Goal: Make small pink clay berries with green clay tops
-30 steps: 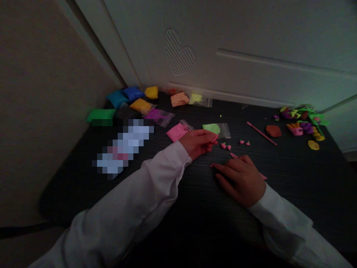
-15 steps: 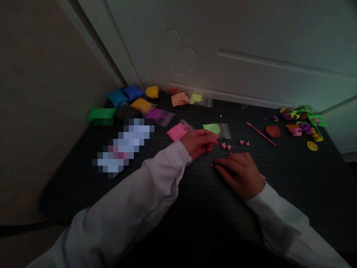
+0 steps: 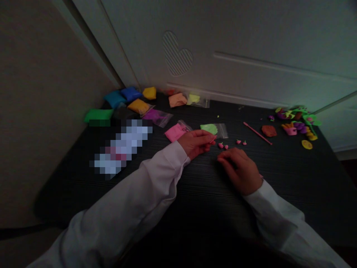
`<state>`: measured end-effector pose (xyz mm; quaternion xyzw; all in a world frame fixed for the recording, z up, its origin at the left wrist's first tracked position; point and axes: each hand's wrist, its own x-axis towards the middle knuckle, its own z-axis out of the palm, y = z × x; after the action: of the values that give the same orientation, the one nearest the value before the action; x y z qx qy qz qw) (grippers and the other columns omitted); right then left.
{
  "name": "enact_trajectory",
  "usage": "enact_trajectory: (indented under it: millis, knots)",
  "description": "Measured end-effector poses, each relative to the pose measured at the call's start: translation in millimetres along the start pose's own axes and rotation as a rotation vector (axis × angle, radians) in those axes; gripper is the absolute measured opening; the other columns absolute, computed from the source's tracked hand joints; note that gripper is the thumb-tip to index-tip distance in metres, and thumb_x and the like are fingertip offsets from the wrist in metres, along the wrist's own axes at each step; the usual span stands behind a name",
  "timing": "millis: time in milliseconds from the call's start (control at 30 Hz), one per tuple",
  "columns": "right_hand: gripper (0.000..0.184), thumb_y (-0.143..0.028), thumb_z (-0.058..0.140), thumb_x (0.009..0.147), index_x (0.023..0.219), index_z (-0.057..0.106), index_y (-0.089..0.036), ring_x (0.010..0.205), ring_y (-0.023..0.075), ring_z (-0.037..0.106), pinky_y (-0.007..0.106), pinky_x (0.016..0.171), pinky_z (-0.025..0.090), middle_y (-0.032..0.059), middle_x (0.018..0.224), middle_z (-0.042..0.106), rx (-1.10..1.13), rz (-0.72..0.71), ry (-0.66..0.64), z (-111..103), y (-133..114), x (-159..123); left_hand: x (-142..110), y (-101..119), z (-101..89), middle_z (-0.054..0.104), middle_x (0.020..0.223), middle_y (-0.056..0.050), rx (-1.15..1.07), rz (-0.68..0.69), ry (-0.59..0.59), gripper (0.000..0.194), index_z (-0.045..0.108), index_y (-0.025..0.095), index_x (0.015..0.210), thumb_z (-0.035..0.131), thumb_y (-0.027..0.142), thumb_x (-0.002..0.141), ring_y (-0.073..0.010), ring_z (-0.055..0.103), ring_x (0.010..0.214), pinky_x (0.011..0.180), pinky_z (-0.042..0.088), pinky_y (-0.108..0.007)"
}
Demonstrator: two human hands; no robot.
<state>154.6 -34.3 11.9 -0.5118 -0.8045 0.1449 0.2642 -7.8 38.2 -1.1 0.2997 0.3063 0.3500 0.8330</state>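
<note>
My left hand (image 3: 198,145) is closed in a pinch on a thin piece of pink clay (image 3: 213,139), just in front of the green clay in a clear bag (image 3: 209,129). To its right, low over the dark table, my right hand (image 3: 240,170) has its thumb and fingers pressed together. What its fingertips hold is hidden. Beyond that hand lie small pink clay pieces with green tops, one pair (image 3: 221,145) near the left fingertips and another pair (image 3: 238,142) farther right. A pink packet (image 3: 177,131) sits behind my left wrist.
A pink stick tool (image 3: 258,133) and a reddish-brown clay lump (image 3: 269,130) lie to the right. Beyond them are colourful clay figures (image 3: 290,129) and a yellow disc (image 3: 307,144). Coloured clay packets (image 3: 114,99) line the back left. A blurred-out item (image 3: 122,149) lies left; a white panel (image 3: 251,37) rises behind.
My right fingertips have closed together. The small pink ball that lay beside them on the table no longer shows. My left hand keeps its pinch; the whole view has shifted slightly.
</note>
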Motion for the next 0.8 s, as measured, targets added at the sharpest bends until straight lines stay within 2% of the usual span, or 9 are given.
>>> enact_trajectory:
  millis: [100,200,400,500,700,800]
  knots:
    - [0.009,-0.022,0.045,0.079,0.081,0.053,-0.019,0.078,0.0143,0.051,0.029,0.073,0.040,0.0029,0.079,0.057,0.094,0.068,-0.006,-2.6,-2.1,-0.5,-0.3,0.5,0.7,0.059,0.061,0.000,0.001,-0.004,0.002,0.013,0.059,0.011,0.068,0.066,0.019,0.061,-0.0028,0.050,0.052,0.053,0.039,-0.017]
    - [0.009,-0.025,0.048,0.078,0.081,0.055,-0.021,0.070,0.0125,0.052,0.027,0.067,0.041,0.0007,0.075,0.057,0.245,0.209,0.010,-5.3,-2.1,-1.5,-0.6,0.5,0.7,0.059,0.061,0.000,0.008,-0.002,-0.004,0.012,0.059,0.012,0.068,0.065,0.020,0.062,-0.0025,0.050,0.052,0.054,0.039,-0.017]
    - [0.010,-0.030,0.054,0.073,0.072,0.055,-0.020,0.063,0.0112,0.049,0.027,0.061,0.040,-0.0005,0.066,0.053,0.899,0.420,0.009,-6.6,5.3,0.8,-0.3,-0.2,-0.6,0.059,0.061,0.000,0.005,-0.004,-0.009,0.011,0.059,0.012,0.069,0.065,0.019,0.063,-0.0028,0.050,0.052,0.055,0.039,-0.017]
    - [0.012,-0.031,0.053,0.073,0.069,0.052,-0.019,0.060,0.0115,0.044,0.029,0.058,0.039,-0.0001,0.063,0.047,1.071,0.438,-0.002,-6.7,6.0,1.9,-0.3,0.1,-0.4,0.060,0.061,0.000,0.011,-0.003,-0.005,0.011,0.059,0.012,0.070,0.064,0.019,0.063,-0.0027,0.050,0.052,0.055,0.039,-0.018]
    - [0.013,-0.029,0.046,0.078,0.069,0.049,-0.019,0.059,0.0111,0.043,0.029,0.058,0.039,-0.0009,0.062,0.043,1.067,0.347,-0.062,-9.3,5.5,-0.9,-1.0,0.9,0.9,0.059,0.061,0.001,0.018,-0.001,-0.004,0.012,0.059,0.012,0.070,0.064,0.020,0.063,-0.0027,0.050,0.053,0.056,0.039,-0.018]
    - [0.011,-0.029,0.049,0.077,0.074,0.053,-0.020,0.066,0.0124,0.049,0.030,0.064,0.041,0.0008,0.069,0.052,0.773,0.298,-0.115,-10.1,5.2,-1.6,-1.0,1.1,0.8,0.059,0.062,0.000,0.020,-0.006,0.000,0.012,0.059,0.012,0.070,0.064,0.019,0.063,-0.0028,0.049,0.053,0.056,0.039,-0.018]
